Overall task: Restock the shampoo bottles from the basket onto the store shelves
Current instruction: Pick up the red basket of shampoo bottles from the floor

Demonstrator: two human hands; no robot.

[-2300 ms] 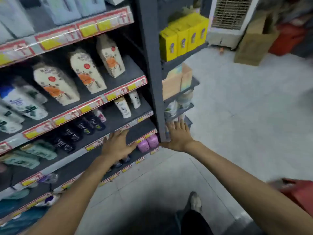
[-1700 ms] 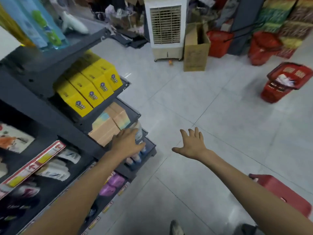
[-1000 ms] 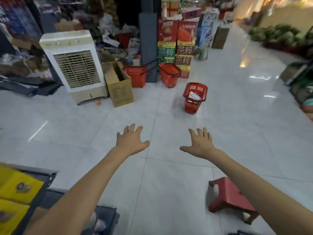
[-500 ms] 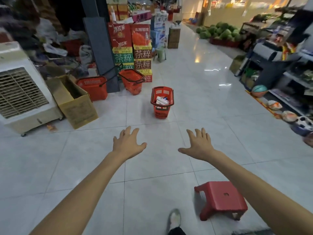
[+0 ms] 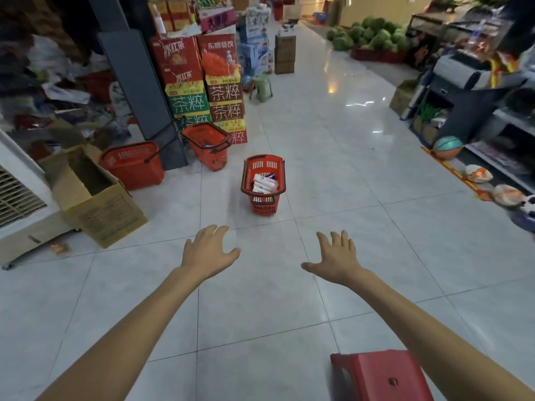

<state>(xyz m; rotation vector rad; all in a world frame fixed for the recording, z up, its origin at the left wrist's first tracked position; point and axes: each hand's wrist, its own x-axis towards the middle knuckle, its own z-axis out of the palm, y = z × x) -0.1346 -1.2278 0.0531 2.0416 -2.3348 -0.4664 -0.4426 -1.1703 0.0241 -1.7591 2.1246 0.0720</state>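
Observation:
A red plastic basket (image 5: 254, 208) stands on the white tiled floor a few tiles ahead of me. Several white shampoo bottles (image 5: 264, 183) lie inside it. My left hand (image 5: 208, 252) and my right hand (image 5: 338, 259) stretch forward over the floor, palms down, fingers spread, holding nothing. Both hands are well short of the basket. The store shelves I faced earlier are out of view.
A red stool (image 5: 382, 374) sits low at my right. An open cardboard box (image 5: 98, 204), a white air cooler (image 5: 20, 209), two more red baskets (image 5: 131, 166) and stacked drink cartons (image 5: 202, 88) crowd the left. Shelves and balls (image 5: 447, 147) line the right.
My view has swung from the shampoo shelves round to the aisle. Both hands left the shelf and now hover open. The basket has come nearer and more central.

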